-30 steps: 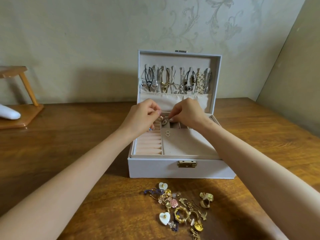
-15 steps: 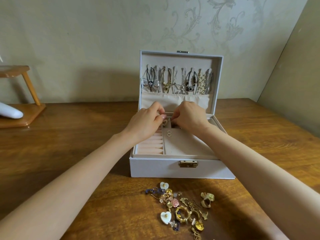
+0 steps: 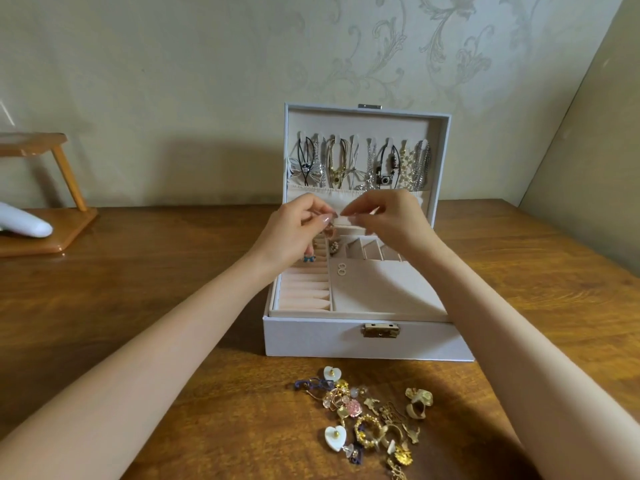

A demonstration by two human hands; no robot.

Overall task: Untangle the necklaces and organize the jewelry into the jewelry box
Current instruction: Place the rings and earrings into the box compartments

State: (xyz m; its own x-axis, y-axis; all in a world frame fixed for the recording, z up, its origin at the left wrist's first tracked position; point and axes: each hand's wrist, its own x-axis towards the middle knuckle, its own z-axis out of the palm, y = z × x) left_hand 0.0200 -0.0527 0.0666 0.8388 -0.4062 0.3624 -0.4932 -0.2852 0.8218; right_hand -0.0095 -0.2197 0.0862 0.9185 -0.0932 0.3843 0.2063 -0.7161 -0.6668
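Over the brown wooden tabletop [image 3: 138,306], the left hand [image 3: 294,233] pinched a tiny pinkish earring [image 3: 329,231] directly above the white jewelry box [image 3: 346,341] rear compartments; the right hand [image 3: 391,223] pinched alongside, hold unclear.

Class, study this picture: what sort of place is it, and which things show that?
Probably a room in a home, perhaps a bedroom: patterned wallpaper, a wooden table, and an open jewelry box with necklaces hung in its lid.

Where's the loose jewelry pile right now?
Head view, bottom centre: the loose jewelry pile lies on the wooden table just in front of the jewelry box, below its brass latch and not touching the box.
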